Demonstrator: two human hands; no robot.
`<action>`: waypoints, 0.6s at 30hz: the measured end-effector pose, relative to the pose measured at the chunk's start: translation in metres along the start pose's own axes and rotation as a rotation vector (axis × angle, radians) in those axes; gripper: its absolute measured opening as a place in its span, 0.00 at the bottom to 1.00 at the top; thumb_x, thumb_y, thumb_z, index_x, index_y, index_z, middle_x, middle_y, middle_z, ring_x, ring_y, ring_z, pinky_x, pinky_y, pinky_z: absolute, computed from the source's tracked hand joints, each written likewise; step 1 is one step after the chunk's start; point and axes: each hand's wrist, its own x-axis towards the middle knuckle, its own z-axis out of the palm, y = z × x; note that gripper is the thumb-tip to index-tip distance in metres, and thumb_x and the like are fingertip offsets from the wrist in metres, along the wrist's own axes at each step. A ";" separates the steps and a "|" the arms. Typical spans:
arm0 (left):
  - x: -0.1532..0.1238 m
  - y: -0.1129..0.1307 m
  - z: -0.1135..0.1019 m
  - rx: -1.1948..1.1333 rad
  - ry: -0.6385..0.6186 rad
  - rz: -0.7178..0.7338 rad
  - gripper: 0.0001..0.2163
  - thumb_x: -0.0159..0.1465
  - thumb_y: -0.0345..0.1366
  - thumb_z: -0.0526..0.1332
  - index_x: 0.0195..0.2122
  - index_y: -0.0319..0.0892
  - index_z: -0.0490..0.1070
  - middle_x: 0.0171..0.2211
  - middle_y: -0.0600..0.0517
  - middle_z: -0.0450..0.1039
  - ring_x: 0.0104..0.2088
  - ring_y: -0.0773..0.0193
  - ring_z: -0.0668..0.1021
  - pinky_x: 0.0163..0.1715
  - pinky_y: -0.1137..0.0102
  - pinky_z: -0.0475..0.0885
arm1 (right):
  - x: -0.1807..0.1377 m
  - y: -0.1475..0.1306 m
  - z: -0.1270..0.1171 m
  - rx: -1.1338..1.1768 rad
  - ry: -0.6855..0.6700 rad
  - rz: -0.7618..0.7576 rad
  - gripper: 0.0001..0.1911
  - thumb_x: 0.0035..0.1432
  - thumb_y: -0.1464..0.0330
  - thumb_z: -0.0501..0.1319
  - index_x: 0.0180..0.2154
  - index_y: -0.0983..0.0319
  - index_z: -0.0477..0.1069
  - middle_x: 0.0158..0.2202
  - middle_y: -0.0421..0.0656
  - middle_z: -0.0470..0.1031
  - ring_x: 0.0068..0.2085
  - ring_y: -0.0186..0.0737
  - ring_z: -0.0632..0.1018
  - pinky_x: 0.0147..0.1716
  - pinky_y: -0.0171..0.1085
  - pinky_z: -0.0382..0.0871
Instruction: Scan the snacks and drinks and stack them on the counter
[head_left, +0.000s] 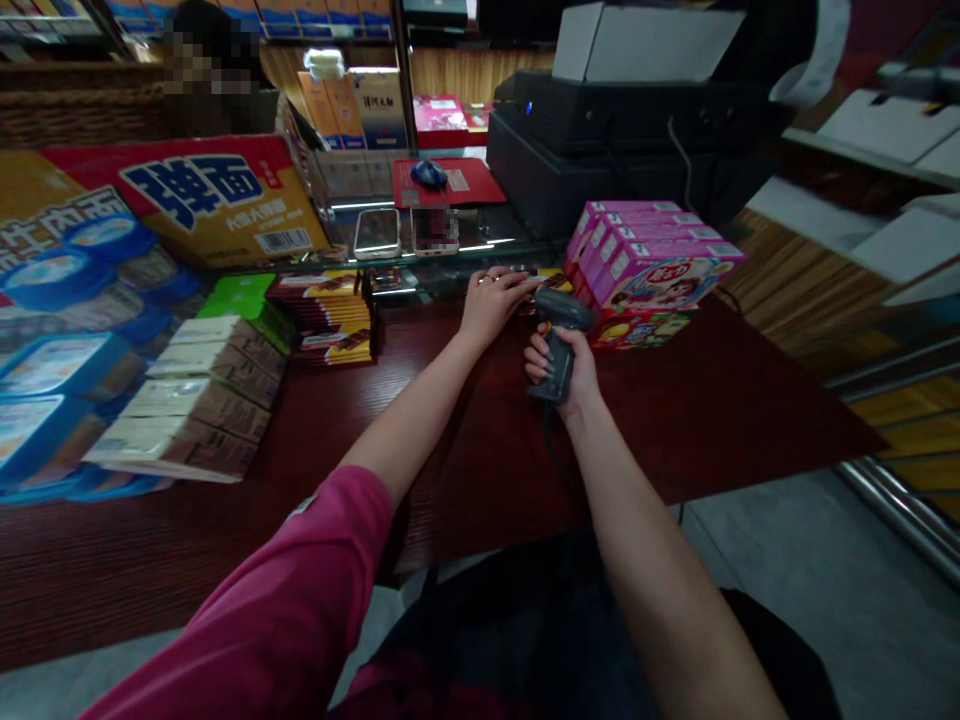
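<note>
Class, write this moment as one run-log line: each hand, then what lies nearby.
left hand: at yellow packet, partly hidden | right hand: gripping grey scanner | nearby: pink boxes, stacked packets

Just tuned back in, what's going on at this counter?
A person's right hand holds a handheld barcode scanner, its head near the pink boxes. The left hand is by a yellow packet, partly hidden; whether it grips it is unclear. Stacked yellow-and-brown packets lie farther left on the dark wooden counter.
</note>
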 end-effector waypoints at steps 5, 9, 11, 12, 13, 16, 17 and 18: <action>-0.012 0.011 -0.009 0.026 -0.041 -0.006 0.24 0.73 0.35 0.54 0.70 0.52 0.61 0.71 0.48 0.62 0.69 0.49 0.66 0.64 0.49 0.58 | -0.003 0.003 0.001 -0.051 -0.027 -0.011 0.13 0.54 0.63 0.67 0.36 0.57 0.64 0.22 0.33 0.61 0.20 0.28 0.62 0.15 0.25 0.58; -0.057 0.014 -0.045 0.080 -0.037 -0.021 0.26 0.73 0.33 0.52 0.72 0.49 0.58 0.73 0.48 0.58 0.70 0.52 0.65 0.65 0.53 0.58 | -0.012 0.006 0.009 -0.123 -0.015 0.015 0.12 0.52 0.64 0.68 0.35 0.57 0.66 0.22 0.33 0.61 0.20 0.28 0.62 0.15 0.25 0.58; -0.089 0.008 -0.072 0.110 -0.060 -0.022 0.26 0.72 0.33 0.52 0.71 0.49 0.59 0.72 0.48 0.60 0.70 0.53 0.65 0.66 0.54 0.58 | -0.018 0.008 0.014 -0.153 -0.019 0.046 0.12 0.50 0.64 0.68 0.35 0.58 0.68 0.23 0.34 0.61 0.20 0.29 0.60 0.14 0.26 0.57; -0.106 0.003 -0.087 0.123 -0.067 -0.032 0.26 0.72 0.33 0.52 0.71 0.49 0.60 0.72 0.48 0.60 0.70 0.54 0.65 0.66 0.54 0.58 | -0.022 0.009 0.016 -0.173 -0.022 0.064 0.12 0.50 0.63 0.67 0.35 0.59 0.68 0.23 0.34 0.61 0.21 0.30 0.60 0.14 0.26 0.57; -0.123 -0.004 -0.102 0.136 -0.067 -0.056 0.25 0.71 0.32 0.52 0.70 0.49 0.61 0.72 0.49 0.61 0.70 0.54 0.65 0.66 0.55 0.58 | -0.024 0.010 0.019 -0.197 -0.023 0.080 0.11 0.51 0.63 0.67 0.35 0.59 0.69 0.23 0.35 0.61 0.21 0.30 0.60 0.14 0.27 0.56; -0.166 -0.031 -0.139 0.187 0.017 -0.242 0.25 0.70 0.31 0.53 0.68 0.48 0.63 0.70 0.47 0.63 0.70 0.52 0.65 0.68 0.53 0.57 | -0.030 0.015 0.030 -0.261 -0.024 0.107 0.11 0.52 0.61 0.66 0.34 0.59 0.69 0.24 0.36 0.61 0.21 0.31 0.60 0.14 0.27 0.57; -0.178 -0.041 -0.147 0.211 0.070 -0.325 0.25 0.69 0.33 0.55 0.67 0.47 0.64 0.70 0.45 0.63 0.70 0.50 0.64 0.69 0.52 0.57 | -0.031 0.018 0.035 -0.264 -0.034 0.115 0.11 0.53 0.61 0.66 0.34 0.59 0.69 0.24 0.36 0.61 0.21 0.31 0.60 0.15 0.27 0.57; -0.187 -0.050 -0.153 0.234 0.127 -0.401 0.24 0.68 0.35 0.58 0.66 0.45 0.65 0.70 0.43 0.63 0.71 0.47 0.63 0.69 0.50 0.57 | -0.032 0.022 0.041 -0.259 -0.052 0.125 0.11 0.53 0.60 0.66 0.34 0.59 0.69 0.24 0.36 0.61 0.21 0.30 0.60 0.14 0.27 0.56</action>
